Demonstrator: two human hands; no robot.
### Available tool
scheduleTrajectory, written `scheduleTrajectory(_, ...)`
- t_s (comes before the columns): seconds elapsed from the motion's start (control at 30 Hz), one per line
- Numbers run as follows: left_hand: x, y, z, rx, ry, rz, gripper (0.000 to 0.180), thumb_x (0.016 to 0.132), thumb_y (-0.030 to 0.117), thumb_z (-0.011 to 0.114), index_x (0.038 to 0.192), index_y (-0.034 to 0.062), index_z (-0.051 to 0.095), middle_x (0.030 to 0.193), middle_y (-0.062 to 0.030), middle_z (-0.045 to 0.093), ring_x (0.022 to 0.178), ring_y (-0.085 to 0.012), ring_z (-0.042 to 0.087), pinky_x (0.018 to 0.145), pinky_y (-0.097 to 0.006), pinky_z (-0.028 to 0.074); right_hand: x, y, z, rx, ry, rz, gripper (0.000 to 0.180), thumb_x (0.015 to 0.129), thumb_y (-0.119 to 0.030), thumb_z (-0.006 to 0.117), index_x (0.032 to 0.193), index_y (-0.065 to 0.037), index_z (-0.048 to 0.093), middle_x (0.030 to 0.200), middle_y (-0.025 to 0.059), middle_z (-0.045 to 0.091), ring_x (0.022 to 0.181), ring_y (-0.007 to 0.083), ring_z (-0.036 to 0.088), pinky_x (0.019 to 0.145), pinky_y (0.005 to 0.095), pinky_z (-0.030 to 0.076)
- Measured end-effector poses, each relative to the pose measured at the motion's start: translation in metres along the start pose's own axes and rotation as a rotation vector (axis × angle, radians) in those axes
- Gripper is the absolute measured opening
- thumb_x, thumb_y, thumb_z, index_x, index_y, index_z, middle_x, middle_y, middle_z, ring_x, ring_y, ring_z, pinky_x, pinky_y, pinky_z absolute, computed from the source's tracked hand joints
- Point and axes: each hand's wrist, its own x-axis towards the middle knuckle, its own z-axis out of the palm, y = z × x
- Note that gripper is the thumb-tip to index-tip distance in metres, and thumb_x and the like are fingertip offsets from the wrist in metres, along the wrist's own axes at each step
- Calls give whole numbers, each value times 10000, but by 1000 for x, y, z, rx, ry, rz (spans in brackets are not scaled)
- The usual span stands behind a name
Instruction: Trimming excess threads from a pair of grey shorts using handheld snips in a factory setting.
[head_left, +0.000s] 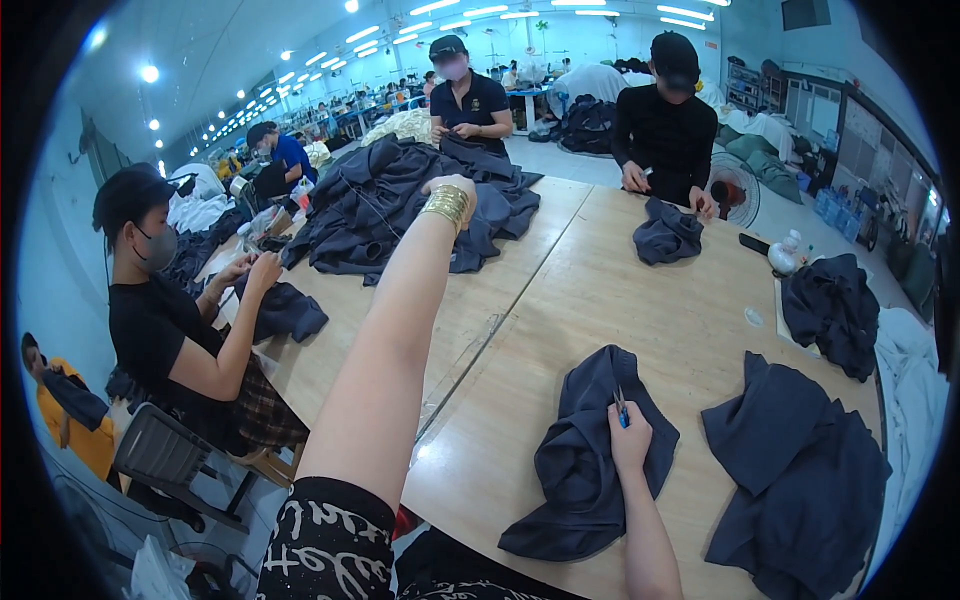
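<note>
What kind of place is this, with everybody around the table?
Probably a clothing workshop. There's a big pile of dark cloth on the wooden table, the right hand holds small snips, and other people work around the table too.

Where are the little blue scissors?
In the head view, the blue scissors are in the right hand, right of centre, over a dark garment.

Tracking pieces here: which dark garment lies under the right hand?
The garment in the near middle, with blue-handled snips in the right hand over it. The garment to its right lies untouched; the left hand is over the pile.
</note>
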Motion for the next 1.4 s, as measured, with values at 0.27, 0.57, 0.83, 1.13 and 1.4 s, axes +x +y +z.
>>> scheduleTrajectory(0.27,21,-25,17,-2351,483,405,378,791,101,714,1125,-13,578,1048,-104,624,970,-214,614,828,-301,534,-3,-1,6,26,11,-34,231,846,-230,628,804,-8,578,582,123,473,520,190,465,527,321,390)
scheduleTrajectory(0.57,35,-49,32,-2875,702,448,358,829,116,683,1130,-20,545,1112,-164,539,1037,-298,573,889,-345,541,-2,-8,4,-9,-44,20,179,830,-213,631,838,-37,601,644,169,559,632,343,594,570,392,441)
scheduleTrajectory(0.83,24,-42,27,-2853,712,389,459,836,154,679,1232,27,484,1174,-127,490,1015,-304,587,839,-370,550,-2,-6,6,34,-15,-21,217,847,-217,627,806,-9,581,577,109,471,521,159,447,521,313,380)
scheduleTrajectory(1.13,18,-36,28,-2861,742,304,427,836,166,682,1199,18,512,1147,-130,506,1004,-293,597,821,-365,558,-3,-10,4,19,-34,-8,191,835,-219,627,829,-31,594,632,172,548,611,341,583,555,385,432)
scheduleTrajectory(1.4,17,-33,30,-2854,749,286,412,831,163,688,1178,18,522,1109,-127,525,974,-286,611,800,-360,566,-2,-4,7,34,12,-45,225,847,-227,624,809,-9,585,581,134,484,508,200,476,516,332,384)
